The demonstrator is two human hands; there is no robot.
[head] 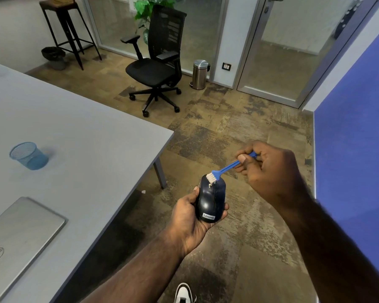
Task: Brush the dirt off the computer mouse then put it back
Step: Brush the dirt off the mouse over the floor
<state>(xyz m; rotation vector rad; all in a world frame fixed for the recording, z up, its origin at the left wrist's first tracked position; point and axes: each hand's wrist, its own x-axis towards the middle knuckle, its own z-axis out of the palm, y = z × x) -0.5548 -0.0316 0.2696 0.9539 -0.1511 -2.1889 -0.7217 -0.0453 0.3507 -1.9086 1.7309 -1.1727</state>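
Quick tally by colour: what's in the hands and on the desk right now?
Blue: 2, brush in the right hand, mesh cup on the desk
Black: 1, mouse in the left hand
Silver: 1, closed laptop
Total: 4

Laptop (20,232) lay on table (85,132), cup (29,155) behind it; chair (155,68) beyond, bin (199,74) apparently just right.
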